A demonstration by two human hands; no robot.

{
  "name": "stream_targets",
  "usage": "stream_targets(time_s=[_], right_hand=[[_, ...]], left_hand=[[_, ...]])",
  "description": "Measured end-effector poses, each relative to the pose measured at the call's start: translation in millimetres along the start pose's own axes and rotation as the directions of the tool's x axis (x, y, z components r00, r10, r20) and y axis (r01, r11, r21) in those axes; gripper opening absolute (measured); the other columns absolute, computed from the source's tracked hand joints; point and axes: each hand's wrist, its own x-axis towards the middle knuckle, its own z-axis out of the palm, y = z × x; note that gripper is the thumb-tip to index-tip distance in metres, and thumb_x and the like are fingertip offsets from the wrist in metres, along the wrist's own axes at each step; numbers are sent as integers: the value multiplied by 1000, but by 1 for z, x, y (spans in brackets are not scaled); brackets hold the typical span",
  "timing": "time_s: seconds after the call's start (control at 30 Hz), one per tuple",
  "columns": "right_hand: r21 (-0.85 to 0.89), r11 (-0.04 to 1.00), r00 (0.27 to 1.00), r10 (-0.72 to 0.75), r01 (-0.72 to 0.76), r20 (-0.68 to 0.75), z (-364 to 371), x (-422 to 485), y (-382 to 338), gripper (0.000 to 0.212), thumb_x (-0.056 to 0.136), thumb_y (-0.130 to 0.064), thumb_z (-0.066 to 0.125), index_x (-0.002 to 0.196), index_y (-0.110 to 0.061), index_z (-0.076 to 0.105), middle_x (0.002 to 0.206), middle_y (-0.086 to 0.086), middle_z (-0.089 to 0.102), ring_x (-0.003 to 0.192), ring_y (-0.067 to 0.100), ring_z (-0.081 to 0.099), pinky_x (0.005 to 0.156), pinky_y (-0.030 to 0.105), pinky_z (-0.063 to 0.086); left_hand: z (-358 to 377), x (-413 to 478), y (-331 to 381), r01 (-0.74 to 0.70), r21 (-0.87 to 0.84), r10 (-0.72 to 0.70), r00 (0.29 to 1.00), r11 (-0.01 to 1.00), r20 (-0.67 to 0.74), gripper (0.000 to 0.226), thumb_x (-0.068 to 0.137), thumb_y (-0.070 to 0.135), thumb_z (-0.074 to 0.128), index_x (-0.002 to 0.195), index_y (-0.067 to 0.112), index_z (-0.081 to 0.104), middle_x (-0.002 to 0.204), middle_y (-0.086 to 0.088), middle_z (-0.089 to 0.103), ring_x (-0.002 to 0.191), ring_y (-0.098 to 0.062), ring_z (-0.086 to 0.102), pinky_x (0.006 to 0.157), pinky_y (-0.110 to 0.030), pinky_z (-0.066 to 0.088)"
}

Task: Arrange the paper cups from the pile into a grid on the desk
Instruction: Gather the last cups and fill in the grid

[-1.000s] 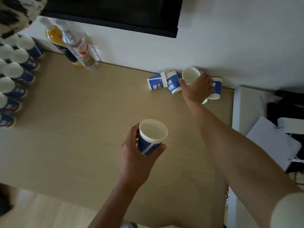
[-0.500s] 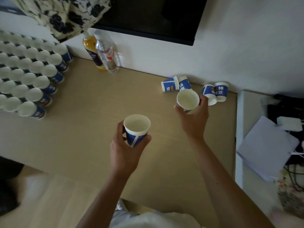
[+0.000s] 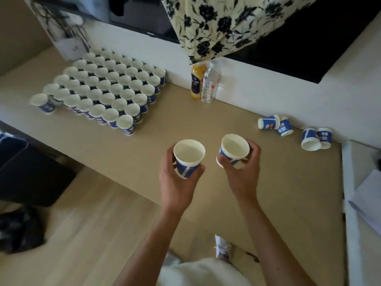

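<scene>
Right over the near middle of the desk [image 3: 156, 137], two paper cups are held side by side, close but not touching, both clear of the desktop. The left hand [image 3: 177, 182] grips the left cup [image 3: 188, 156] round its blue lower wall, fingers on the far side and thumb on the near side, with the white mouth up and tipped slightly toward the camera. The right hand [image 3: 244, 176] has its fingers and thumb curled round the right cup [image 3: 235, 148], which leans so that its mouth faces up and to the left. Well to the left, against the wall, stands the grid of cups [image 3: 107, 89]: many upright blue-and-white cups, mouths up, packed rim to rim in slanting rows. One more upright cup [image 3: 42, 103] stands at the grid's left corner, just beside the row next to it. Far to the right, near the wall, what is left of the pile [image 3: 296, 131] is four cups in two pairs. One pair has a cup lying on its side and a second leaning against it. The other pair has a tipped cup with its mouth toward the camera, touching a cup set mouth down. Between grid and pile, an orange juice bottle [image 3: 197, 82] and a clear water bottle [image 3: 210, 85] stand together at the wall. Above them hangs a floral cloth [image 3: 226, 23], draped over a dark screen [image 3: 288, 58]. A white shelf [image 3: 348, 203] bearing paper adjoins the desk's right end, and pale wooden floor [image 3: 82, 234] lies below.
</scene>
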Motion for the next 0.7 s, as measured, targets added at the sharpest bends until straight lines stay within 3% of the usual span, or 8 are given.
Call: stream_targets(time_s=[0.33,0.43,0.57,0.7], right_hand=[[46,999,992,-10,4,124,112,-78,-51,68,69,-18,91,122,-25,48,117,-12,61,105,17,63,94,54,51],[60,998,983,-15,5,181,148,-83,-65,65,69,-19,90,119,-25,48,112,-17,61,96,9,63,93,54,51],[81,997,970,-18,-2,242,204,-78,-77,68,65,-31,87,121,-23,49,118,-12,61,108,15,62,95,52,51],[114,993,956,-18,-16,292,268,-69,-78,67,67,-28,90,121,-22,49,118,-8,63,107,21,63,92,55,52]], left_hand=[[-141,17,-24,4,-26,-7,992,1000,-127,59,71,15,87,119,31,56,110,17,65,102,-6,60,81,-10,44],[-171,29,-31,19,-20,-23,983,1000,-180,59,72,15,87,117,33,54,108,20,65,100,-4,60,79,-8,42],[-207,57,-46,49,6,-46,966,999,-253,62,71,16,88,120,32,53,110,21,64,101,-2,60,80,-8,43],[-238,97,-66,76,57,-56,952,995,-300,63,70,18,89,121,30,54,111,20,64,99,-2,60,79,-6,43]])
